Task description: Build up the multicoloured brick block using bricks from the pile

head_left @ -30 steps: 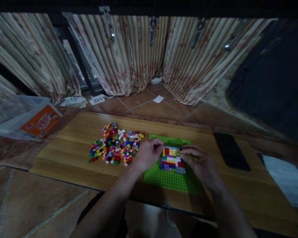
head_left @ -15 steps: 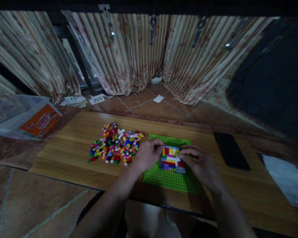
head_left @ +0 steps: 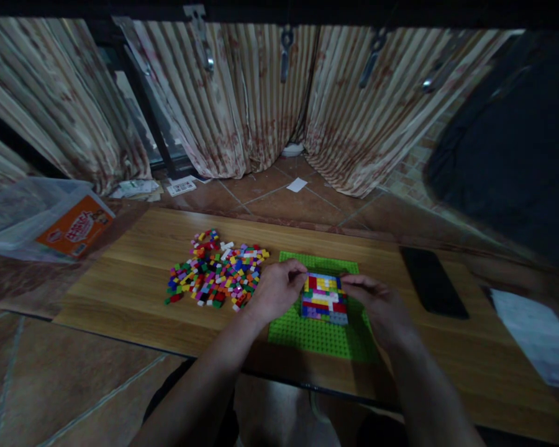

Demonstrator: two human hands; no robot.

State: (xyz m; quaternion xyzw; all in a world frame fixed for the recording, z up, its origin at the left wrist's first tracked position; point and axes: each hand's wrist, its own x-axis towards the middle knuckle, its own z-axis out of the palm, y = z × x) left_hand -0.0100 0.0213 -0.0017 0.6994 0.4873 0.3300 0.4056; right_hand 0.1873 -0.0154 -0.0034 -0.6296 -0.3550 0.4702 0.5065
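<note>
A flat block of multicoloured bricks [head_left: 323,301] sits on a green studded baseplate [head_left: 302,338]. My left hand [head_left: 279,288] is closed, with thumb and fingertips together at the block's far left corner. Whatever small piece may be between them is hidden. Across from it, my right hand [head_left: 375,304] is at the block's far right corner, its fingers stretched out and the tips beside the edge. No brick shows in that hand. Left of the baseplate, a pile of loose bricks [head_left: 218,273] in many colours is spread on the wooden table [head_left: 121,285].
A black phone-like slab [head_left: 433,282] lies right of the baseplate, with white paper [head_left: 535,335] beyond it. A clear plastic bin [head_left: 23,217] with an orange label stands at the far left. Striped curtains [head_left: 242,99] hang behind the table.
My right hand has drawn back slightly to the right, uncovering more of the block's right side. The left hand stays at the corner. The bricks look unchanged.
</note>
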